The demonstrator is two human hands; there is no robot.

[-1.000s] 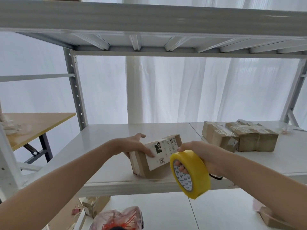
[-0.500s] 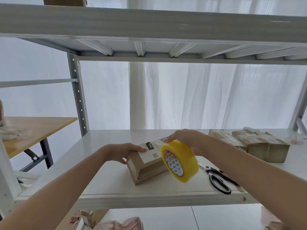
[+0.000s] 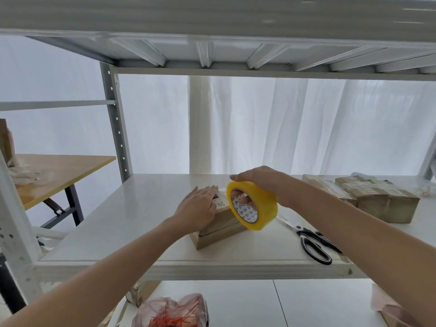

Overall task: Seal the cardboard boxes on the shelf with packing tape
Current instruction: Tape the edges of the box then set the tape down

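One flat left hand (image 3: 198, 208) pins the box (image 3: 219, 233) steady, apparently so the right hand (image 3: 260, 181), gripping the tape roll (image 3: 263, 204), can lay tape.

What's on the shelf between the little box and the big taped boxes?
The head view shows black-handled scissors lying there, plus the yellow tape roll gripped by the right hand.

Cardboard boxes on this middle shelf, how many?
3: labelled box under the left hand; inner taped box and outer taped box side by side at right. The right arm may hide more.
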